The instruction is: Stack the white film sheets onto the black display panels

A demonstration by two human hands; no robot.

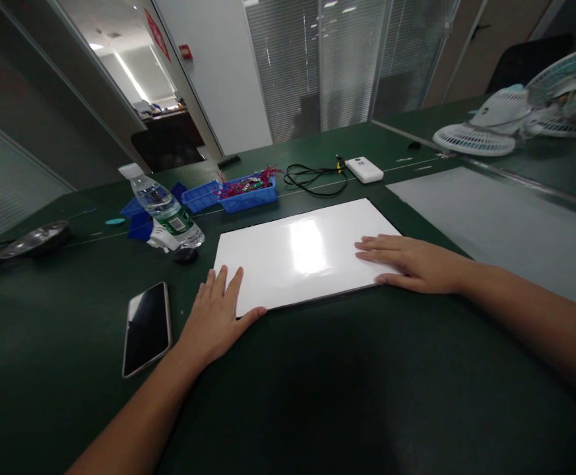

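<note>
A glossy white rectangular board (278,257) with a thin dark edge lies flat on the green table (317,369), a bright reflection near its middle. My left hand (221,316) touches its near left corner, fingers spread and thumb along the front edge. At the right end, my right hand (404,264) rests flat with fingers stretched over the surface and the thumb at the near edge. Neither hand grasps anything. A smartphone (146,330) with a dark screen lies left of my left hand.
Behind the board are a water bottle (166,208), a blue tray (251,198) of red-wired parts, a black cable (312,181) and a white power bank (364,169). A grey sheet (505,224) lies right. White fan parts (485,128) sit far right, a round metal piece (37,239) far left.
</note>
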